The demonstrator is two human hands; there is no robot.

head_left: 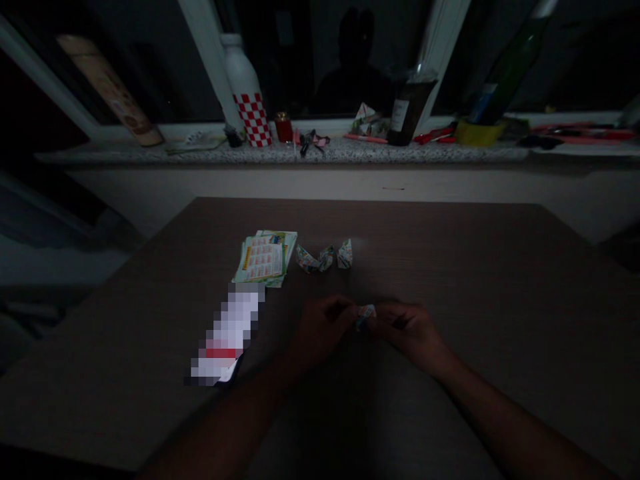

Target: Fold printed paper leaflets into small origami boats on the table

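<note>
Between the fingertips of both hands is a small folded piece of printed paper (367, 312), held just above the table. My left hand (325, 323) pinches it from the left, and my right hand (413, 333) grips its other side with closed fingers. Beyond the hands stand several folded paper pieces (345, 255) of similar print, in a short row. To their left lies a stack of printed paper sheets (263, 260), green and white with small text blocks. The light is dim, so the folds in the held paper are hard to make out.
A phone (227, 333) with a lit, blurred screen lies left of my left arm on the brown table (475, 267). Behind, the window sill (350, 152) carries a white bottle with red checks (253, 110), a green bottle (515, 67), a dark package (413, 110) and small clutter.
</note>
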